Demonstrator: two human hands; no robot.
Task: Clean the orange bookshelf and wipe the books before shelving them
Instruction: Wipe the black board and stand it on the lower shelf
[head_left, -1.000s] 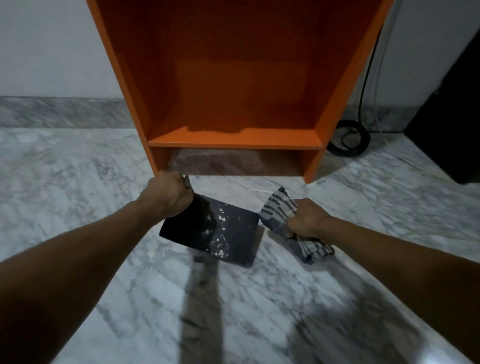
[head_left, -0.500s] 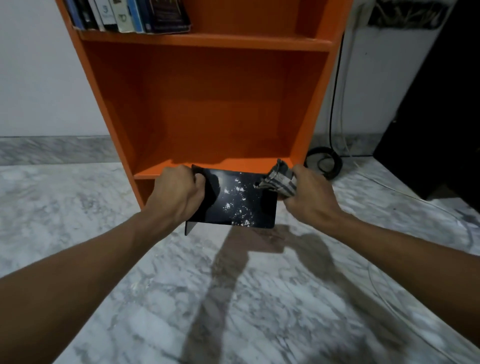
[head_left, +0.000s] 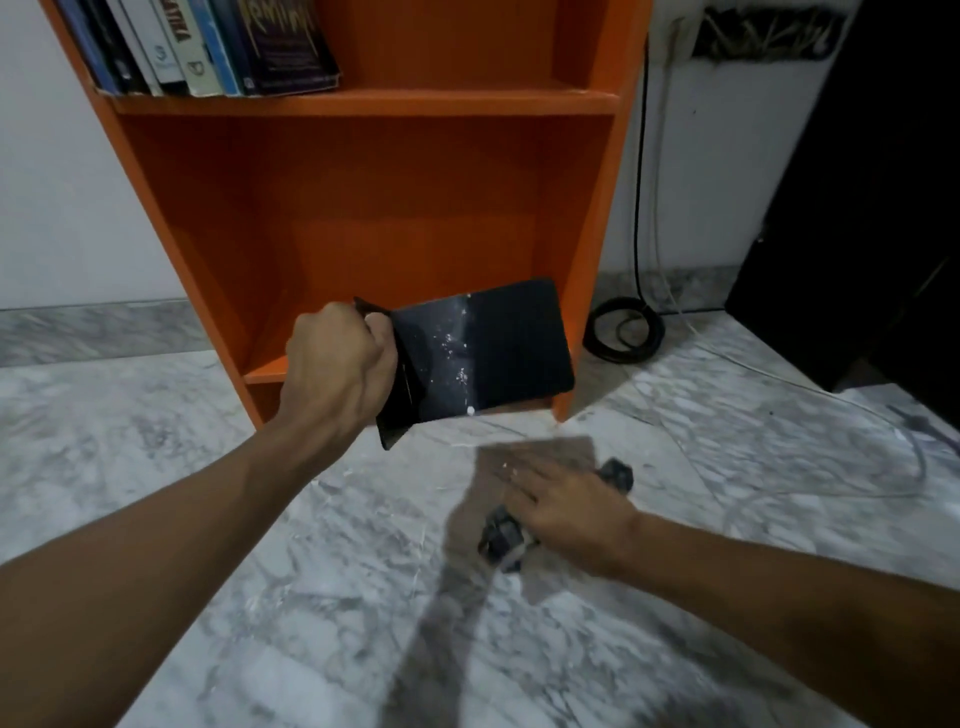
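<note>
Holding the black book (head_left: 498, 348) at the front edge of the orange bookshelf (head_left: 363, 208), our left hand (head_left: 337, 369) clamped round its spine side, right hand (head_left: 571, 506) down on the cloth (head_left: 501, 535) (fingers too blurry to call), we risk shelving it with white specks on.

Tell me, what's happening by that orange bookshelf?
A person is cleaning books. The left hand grips a black, white-speckled book in front of the lower shelf of the orange bookshelf. The right hand is down on a dark grey cloth over the marble floor; blur hides its grip. Other books stand on the shelf above.
</note>
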